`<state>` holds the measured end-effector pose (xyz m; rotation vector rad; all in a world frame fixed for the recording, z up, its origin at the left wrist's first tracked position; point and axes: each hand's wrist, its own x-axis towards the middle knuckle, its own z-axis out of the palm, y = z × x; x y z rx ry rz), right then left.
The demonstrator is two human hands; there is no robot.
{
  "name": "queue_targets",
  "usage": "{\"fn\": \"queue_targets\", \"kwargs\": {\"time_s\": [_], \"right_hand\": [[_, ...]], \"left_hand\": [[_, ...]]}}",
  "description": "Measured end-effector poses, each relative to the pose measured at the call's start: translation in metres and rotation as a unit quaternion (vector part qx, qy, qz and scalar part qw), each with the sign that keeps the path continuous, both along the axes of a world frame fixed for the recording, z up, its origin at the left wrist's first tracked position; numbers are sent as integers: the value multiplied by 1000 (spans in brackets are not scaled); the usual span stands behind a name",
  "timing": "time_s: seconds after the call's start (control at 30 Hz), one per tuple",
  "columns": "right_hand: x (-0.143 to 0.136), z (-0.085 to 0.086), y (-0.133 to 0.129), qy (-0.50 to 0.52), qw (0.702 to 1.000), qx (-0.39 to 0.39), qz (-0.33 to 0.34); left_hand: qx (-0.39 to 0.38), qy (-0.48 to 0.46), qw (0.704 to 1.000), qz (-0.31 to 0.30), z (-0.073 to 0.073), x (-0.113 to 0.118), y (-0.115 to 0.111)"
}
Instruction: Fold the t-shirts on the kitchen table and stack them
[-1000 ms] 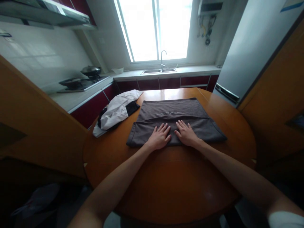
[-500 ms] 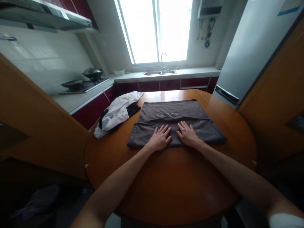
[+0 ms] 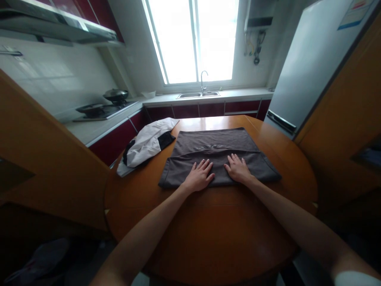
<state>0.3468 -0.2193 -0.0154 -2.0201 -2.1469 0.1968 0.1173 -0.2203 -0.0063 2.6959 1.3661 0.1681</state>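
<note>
A dark grey garment (image 3: 214,139) lies folded in a flat, wide shape on the round wooden table (image 3: 226,234). Its near part is turned over, making a raised edge across the middle, with a faint print just beyond. My left hand (image 3: 199,174) rests palm down on the near fold, left of its centre, with fingers apart. On the same fold, a short gap to the right, lies my right hand (image 3: 237,169), flat with its fingers spread. Neither hand grips the cloth.
A crumpled white and black garment (image 3: 149,139) lies at the table's left edge. Beyond are a counter with a sink (image 3: 199,95), a stove with a lidded pan (image 3: 116,95) at left, and a fridge (image 3: 306,71) at right. Wooden panels flank both sides.
My right hand has slid slightly right over the fold, widening the gap between my hands. My left hand stays in about the same place on the cloth. The view has shifted a little.
</note>
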Motion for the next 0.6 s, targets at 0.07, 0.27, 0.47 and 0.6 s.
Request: {"fn": "queue_targets", "kwargs": {"time_s": [0.07,0.27,0.47,0.6], "right_hand": [[-1,0,0,11,1000,1,0],[6,8,4,106,994,31,-22],[44,16,-7,133,985,110,7],[90,13,-40,91,979,163,81]], "left_hand": [[-1,-10,1000,-1,0,0,-1],[-31,-80,996,11,7,-5,6],[-26,-137,989,-47,47,-51,15],[-39,-71,992,-93,70,-116,-10]]}}
